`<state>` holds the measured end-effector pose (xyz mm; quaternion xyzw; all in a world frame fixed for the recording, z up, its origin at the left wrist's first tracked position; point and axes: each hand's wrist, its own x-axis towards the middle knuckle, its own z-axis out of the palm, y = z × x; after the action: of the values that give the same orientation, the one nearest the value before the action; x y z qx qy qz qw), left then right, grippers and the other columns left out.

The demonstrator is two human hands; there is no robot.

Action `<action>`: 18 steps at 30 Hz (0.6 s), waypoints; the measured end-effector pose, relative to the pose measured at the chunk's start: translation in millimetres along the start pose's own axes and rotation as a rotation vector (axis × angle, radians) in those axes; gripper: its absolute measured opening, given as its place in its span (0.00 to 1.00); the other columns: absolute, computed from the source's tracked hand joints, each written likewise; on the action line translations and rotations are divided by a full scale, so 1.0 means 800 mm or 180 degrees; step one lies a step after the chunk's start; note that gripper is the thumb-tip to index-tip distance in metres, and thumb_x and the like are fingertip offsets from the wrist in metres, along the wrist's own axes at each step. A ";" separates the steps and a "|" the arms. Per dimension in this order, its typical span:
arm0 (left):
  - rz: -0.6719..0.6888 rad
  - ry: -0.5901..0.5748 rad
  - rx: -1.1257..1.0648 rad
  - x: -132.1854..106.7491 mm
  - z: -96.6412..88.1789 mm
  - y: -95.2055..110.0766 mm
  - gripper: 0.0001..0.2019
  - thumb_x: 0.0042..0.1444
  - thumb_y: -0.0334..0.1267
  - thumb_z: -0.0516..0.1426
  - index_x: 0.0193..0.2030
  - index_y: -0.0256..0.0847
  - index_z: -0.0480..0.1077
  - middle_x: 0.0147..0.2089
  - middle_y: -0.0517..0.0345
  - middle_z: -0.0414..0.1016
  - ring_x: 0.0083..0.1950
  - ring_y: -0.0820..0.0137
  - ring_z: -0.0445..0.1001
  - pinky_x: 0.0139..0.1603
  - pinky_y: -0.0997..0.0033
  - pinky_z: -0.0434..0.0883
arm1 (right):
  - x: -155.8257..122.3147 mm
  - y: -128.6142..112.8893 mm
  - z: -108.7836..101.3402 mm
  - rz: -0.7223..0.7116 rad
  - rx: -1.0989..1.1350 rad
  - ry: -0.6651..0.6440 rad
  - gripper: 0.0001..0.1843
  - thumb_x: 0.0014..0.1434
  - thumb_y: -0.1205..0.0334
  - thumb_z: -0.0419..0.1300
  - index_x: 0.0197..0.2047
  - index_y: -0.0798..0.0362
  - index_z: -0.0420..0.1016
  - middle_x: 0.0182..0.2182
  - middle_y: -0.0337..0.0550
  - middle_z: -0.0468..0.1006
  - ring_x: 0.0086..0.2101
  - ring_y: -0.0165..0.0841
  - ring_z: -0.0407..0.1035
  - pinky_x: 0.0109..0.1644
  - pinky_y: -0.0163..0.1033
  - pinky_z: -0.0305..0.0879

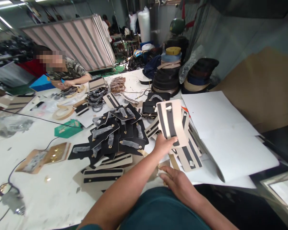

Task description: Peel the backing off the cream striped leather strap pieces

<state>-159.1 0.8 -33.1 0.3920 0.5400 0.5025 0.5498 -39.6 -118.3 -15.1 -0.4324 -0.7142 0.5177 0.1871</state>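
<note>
Nearest of all is the person's teal shirt (165, 209), low down in the middle, with one bare arm reaching out on each side of it. The left hand (163, 146) is closed on the bottom edge of a striped panel (178, 123), with the thumb lying across the front. The panel is pale with dark stripes, and it stands up, a bit tilted and bent. The right hand (179, 182) is close to the shirt, with its fingers curled in and the thumb near their tips. Something small and pale shows at those tips, but I cannot tell if the hand grips it or what it is. To do this part well, I think the left hand should hold the panel firmly near the edge, but not squeeze so hard that it bends more. Keeping the fingers off the stripes and the little white bit near the top seems wise too. It may also help to lift it well clear, so it does not rub on the loose striped panels (190, 156) behind and under it. The held panel is touching the left hand and rises up from it, away from the shirt. It is farther out than the right hand, which is apart from it. Black flaps (115, 131) with wrapped handles lie heaped to the left on the white table (55, 198).
</note>
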 end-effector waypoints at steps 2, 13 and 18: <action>-0.0014 -0.0181 -0.0349 0.012 0.027 0.018 0.27 0.50 0.43 0.71 0.57 0.40 0.74 0.56 0.43 0.81 0.54 0.55 0.80 0.59 0.53 0.75 | 0.000 0.004 -0.002 0.0007 0.0119 -0.0003 0.18 0.73 0.50 0.51 0.58 0.48 0.72 0.46 0.44 0.82 0.45 0.39 0.78 0.51 0.40 0.71; -0.1141 0.1006 -0.0317 -0.112 -0.116 -0.118 0.16 0.46 0.46 0.70 0.36 0.35 0.79 0.35 0.46 0.82 0.29 0.64 0.80 0.31 0.69 0.73 | 0.002 0.027 0.005 0.0208 0.0111 -0.0255 0.19 0.69 0.44 0.53 0.34 0.48 0.71 0.37 0.44 0.80 0.40 0.40 0.74 0.48 0.41 0.67; -0.1271 0.2544 -0.0056 -0.246 -0.247 -0.167 0.12 0.54 0.47 0.65 0.36 0.41 0.73 0.33 0.49 0.78 0.32 0.61 0.79 0.28 0.67 0.71 | 0.014 0.023 0.011 0.0502 -0.0026 -0.0557 0.22 0.69 0.40 0.52 0.34 0.48 0.70 0.30 0.40 0.76 0.34 0.39 0.72 0.42 0.40 0.65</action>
<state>-319.4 -238.2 -145.2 0.0504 0.7709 0.5031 0.3874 -44.2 -112.7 -36.7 -0.4411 -0.6936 0.5636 0.0811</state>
